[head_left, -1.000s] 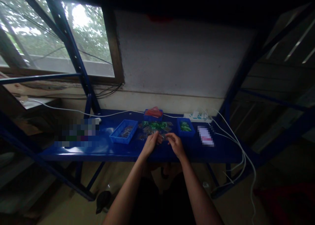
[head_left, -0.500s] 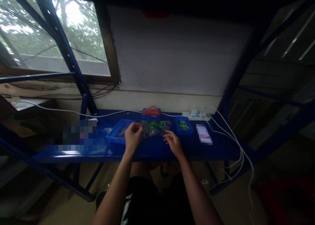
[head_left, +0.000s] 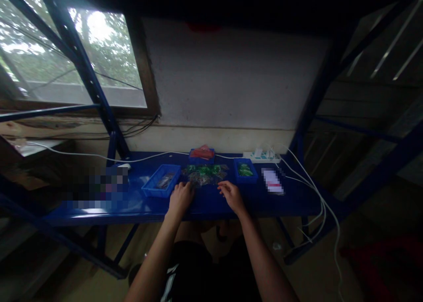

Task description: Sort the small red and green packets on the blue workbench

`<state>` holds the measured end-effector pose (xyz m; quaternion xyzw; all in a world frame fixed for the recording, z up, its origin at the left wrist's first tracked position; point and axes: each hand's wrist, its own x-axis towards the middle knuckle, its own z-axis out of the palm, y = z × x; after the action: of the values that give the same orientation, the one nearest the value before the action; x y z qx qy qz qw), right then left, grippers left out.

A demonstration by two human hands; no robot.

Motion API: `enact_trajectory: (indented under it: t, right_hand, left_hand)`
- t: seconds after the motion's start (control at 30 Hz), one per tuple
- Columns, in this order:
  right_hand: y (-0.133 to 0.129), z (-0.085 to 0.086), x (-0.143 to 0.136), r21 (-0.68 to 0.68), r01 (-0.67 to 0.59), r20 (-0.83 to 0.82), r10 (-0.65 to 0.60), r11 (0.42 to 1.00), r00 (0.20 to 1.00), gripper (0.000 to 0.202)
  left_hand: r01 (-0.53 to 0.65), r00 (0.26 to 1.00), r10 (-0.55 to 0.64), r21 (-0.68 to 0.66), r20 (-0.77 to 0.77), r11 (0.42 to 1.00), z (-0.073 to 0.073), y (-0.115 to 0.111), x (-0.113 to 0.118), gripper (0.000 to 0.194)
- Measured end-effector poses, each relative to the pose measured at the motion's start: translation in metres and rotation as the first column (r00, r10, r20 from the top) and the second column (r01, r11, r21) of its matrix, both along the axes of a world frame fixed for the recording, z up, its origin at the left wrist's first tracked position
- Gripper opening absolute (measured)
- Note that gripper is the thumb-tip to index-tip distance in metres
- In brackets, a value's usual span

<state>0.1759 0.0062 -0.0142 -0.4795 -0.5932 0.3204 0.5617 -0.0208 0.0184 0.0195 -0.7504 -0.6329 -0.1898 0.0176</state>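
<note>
My left hand (head_left: 181, 199) is low over the blue table, palm down, its fingers curled in and their tips hidden. It is between a blue tray (head_left: 150, 191) holding small greyish pieces and a pile of clear plastic packets (head_left: 205, 177) with green and brownish contents. Anything in its grasp is too small or too covered to make out. To the right of the packets, my right hand (head_left: 232, 197) hovers with loosely bent fingers pointing left, and nothing shows in it.
Behind the packets stands a blue box with red packets (head_left: 202, 153). At right are a blue tray of green packets (head_left: 246, 170), a white power strip (head_left: 261, 156) with cables, and a blurred phone-like item (head_left: 272, 181). Blue rack posts flank the table (head_left: 132, 205).
My left hand has come down from above the packets and tray to the table, its fingers now turned under. My right hand has barely moved. The view has tilted slightly.
</note>
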Motion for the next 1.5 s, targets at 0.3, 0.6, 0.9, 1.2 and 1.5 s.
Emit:
enact_trajectory:
  t: [0.3, 0.6, 0.9, 1.2, 1.5]
  right_hand:
    - [-0.001, 0.002, -0.001, -0.021, -0.012, 0.009, 0.012, 1.0, 1.0, 0.018]
    - [0.003, -0.002, -0.004, 0.014, -0.111, 0.087, 0.11, 0.994, 0.99, 0.02]
    - [0.002, 0.002, -0.002, -0.004, -0.072, 0.107, 0.072, 0.997, 0.992, 0.019]
    - [0.002, 0.003, 0.0, -0.049, -0.063, 0.114, 0.068, 0.997, 0.991, 0.024]
    - [0.001, 0.002, 0.0, -0.034, -0.081, 0.033, 0.082, 0.996, 0.996, 0.016]
  left_hand:
    - [-0.017, 0.938, -0.015, 0.088, 0.346, 0.996, -0.012, -0.012, 0.005, 0.028]
    - [0.376, 0.265, -0.206, 0.096, 0.942, 0.922, -0.014, 0.003, 0.054, 0.023]
    - [0.391, 0.242, -0.143, 0.039, 0.96, 0.919, -0.016, 0.005, 0.051, 0.029]
    - [0.468, 0.317, -0.19, 0.021, 0.929, 0.883, -0.017, 0.006, 0.052, 0.029]
    - [0.49, 0.287, -0.187, 0.024, 0.94, 0.871, -0.017, 0.003, 0.053, 0.027]
